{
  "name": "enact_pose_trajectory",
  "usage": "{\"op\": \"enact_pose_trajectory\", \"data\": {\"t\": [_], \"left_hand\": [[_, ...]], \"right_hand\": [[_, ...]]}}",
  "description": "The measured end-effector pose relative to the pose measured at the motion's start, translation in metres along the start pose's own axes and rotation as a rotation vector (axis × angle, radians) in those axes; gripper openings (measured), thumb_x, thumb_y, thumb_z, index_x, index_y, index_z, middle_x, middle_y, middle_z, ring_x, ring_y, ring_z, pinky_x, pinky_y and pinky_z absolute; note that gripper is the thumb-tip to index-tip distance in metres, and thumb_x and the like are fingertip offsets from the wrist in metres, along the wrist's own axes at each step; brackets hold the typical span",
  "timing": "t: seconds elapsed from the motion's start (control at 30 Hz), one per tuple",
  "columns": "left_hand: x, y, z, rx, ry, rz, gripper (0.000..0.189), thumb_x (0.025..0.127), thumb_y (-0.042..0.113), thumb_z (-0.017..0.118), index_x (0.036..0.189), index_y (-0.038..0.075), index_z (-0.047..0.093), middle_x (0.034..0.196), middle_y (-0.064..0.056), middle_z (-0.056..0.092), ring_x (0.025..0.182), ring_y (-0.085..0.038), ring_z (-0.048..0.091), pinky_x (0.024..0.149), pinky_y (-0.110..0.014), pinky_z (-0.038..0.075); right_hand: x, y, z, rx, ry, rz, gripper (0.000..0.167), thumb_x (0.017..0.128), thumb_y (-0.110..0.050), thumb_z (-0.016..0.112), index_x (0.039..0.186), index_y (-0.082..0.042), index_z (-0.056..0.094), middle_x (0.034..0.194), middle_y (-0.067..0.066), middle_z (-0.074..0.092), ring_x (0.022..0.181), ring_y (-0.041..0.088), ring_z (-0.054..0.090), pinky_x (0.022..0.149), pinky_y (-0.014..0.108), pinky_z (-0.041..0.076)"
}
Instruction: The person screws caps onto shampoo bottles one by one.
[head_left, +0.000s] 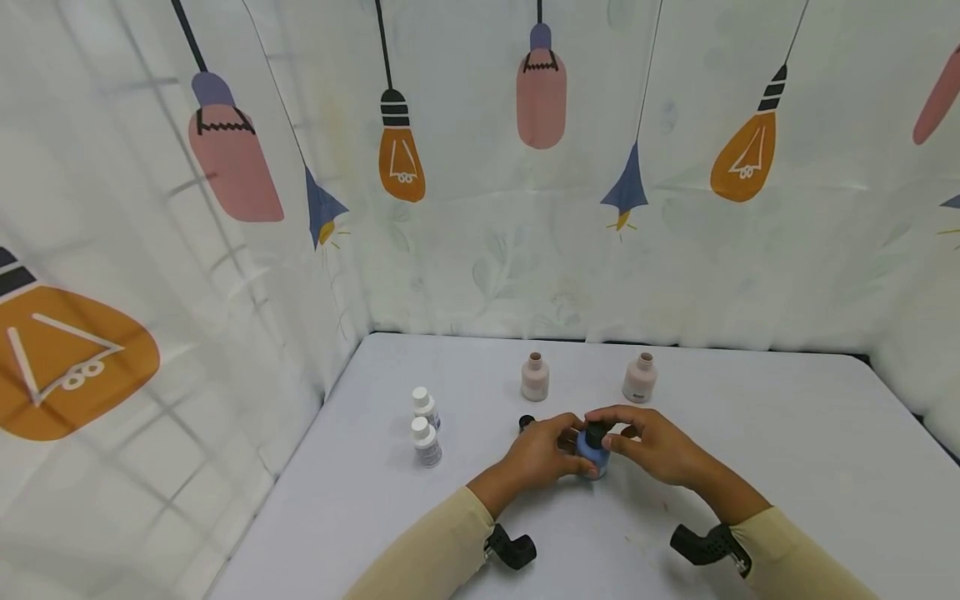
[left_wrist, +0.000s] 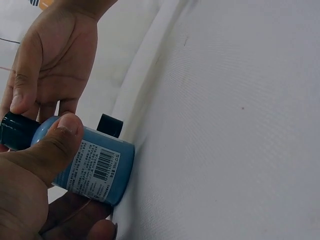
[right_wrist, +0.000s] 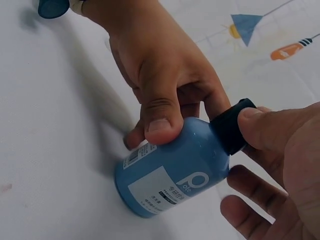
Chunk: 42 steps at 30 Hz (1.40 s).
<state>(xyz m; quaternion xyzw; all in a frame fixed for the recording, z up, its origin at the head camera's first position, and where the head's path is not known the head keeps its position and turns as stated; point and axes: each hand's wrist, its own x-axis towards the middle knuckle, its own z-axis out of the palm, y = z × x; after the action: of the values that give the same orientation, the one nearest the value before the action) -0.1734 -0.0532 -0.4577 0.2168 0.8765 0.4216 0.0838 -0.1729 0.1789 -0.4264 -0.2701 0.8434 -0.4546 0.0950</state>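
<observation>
My left hand point(head_left: 542, 454) grips the body of a blue bottle point(right_wrist: 172, 170) with a white label, standing on the table. In the left wrist view, its thumb lies across the bottle's shoulder above a barcode. With thumb and fingers, my right hand point(head_left: 656, 444) pinches the bottle's black cap point(right_wrist: 234, 126), which sits on the neck. Beyond my left hand shows a black round top point(head_left: 527, 422); what lies below it is hidden by that hand. A dark cylinder point(left_wrist: 110, 125) appears behind the bottle in the left wrist view.
Two pale pink bottles point(head_left: 535, 379) point(head_left: 640, 380) with uncapped necks stand towards the back of the white table point(head_left: 787, 433). Two small white-capped bottles point(head_left: 424, 406) point(head_left: 427, 443) stand on the left. A printed curtain point(head_left: 465, 250) hangs along the table's back and left.
</observation>
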Motion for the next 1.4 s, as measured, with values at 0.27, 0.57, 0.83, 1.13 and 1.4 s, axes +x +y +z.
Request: {"op": "enact_pose_trajectory", "data": {"t": [0.27, 0.57, 0.83, 1.13, 1.4], "left_hand": [[-0.0013, 0.0, 0.0012, 0.012, 0.001, -0.002, 0.047, 0.08, 0.038, 0.089, 0.118, 0.025, 0.066, 0.112, 0.009, 0.072, 0.101, -0.001, 0.067, 0.089, -0.027, 0.053], [-0.0006, 0.0007, -0.0016, 0.04, -0.003, 0.007, 0.05, 0.08, 0.039, 0.089, 0.121, 0.023, 0.064, 0.114, 0.006, 0.073, 0.104, -0.005, 0.067, 0.09, -0.028, 0.053], [0.0006, -0.0012, 0.0, 0.05, 0.002, 0.03, 0.049, 0.08, 0.039, 0.089, 0.121, 0.024, 0.065, 0.114, 0.006, 0.073, 0.104, -0.005, 0.067, 0.091, -0.028, 0.052], [-0.0006, 0.0005, 0.0002, 0.054, 0.002, 0.025, 0.051, 0.081, 0.039, 0.088, 0.123, 0.022, 0.064, 0.116, 0.006, 0.072, 0.105, -0.005, 0.067, 0.09, -0.025, 0.052], [-0.001, -0.0002, 0.0011, 0.054, 0.015, 0.044, 0.048, 0.082, 0.038, 0.088, 0.121, 0.022, 0.064, 0.115, 0.005, 0.072, 0.105, -0.005, 0.068, 0.09, -0.026, 0.053]], "right_hand": [[0.0018, -0.0011, 0.0035, -0.072, 0.089, 0.046, 0.034, 0.092, -0.032, 0.08, 0.119, -0.017, 0.068, 0.109, -0.005, 0.064, 0.104, 0.028, 0.057, 0.082, 0.033, 0.051], [-0.0001, 0.0023, -0.0008, -0.001, 0.006, -0.027, 0.036, 0.101, -0.017, 0.068, 0.137, -0.021, 0.065, 0.138, 0.001, 0.063, 0.117, 0.031, 0.061, 0.09, 0.044, 0.051], [0.0006, 0.0049, -0.0017, -0.037, 0.034, -0.029, 0.03, 0.101, -0.015, 0.067, 0.131, -0.02, 0.068, 0.128, -0.001, 0.067, 0.107, 0.024, 0.061, 0.085, 0.039, 0.052], [-0.0004, 0.0055, 0.001, -0.062, 0.029, -0.037, 0.038, 0.1, -0.017, 0.069, 0.137, -0.022, 0.063, 0.131, 0.001, 0.065, 0.107, 0.021, 0.06, 0.087, 0.034, 0.052], [-0.0005, 0.0045, 0.0053, -0.155, 0.065, -0.032, 0.038, 0.096, -0.022, 0.074, 0.134, -0.024, 0.066, 0.128, -0.008, 0.065, 0.108, 0.024, 0.058, 0.085, 0.04, 0.05]]}}
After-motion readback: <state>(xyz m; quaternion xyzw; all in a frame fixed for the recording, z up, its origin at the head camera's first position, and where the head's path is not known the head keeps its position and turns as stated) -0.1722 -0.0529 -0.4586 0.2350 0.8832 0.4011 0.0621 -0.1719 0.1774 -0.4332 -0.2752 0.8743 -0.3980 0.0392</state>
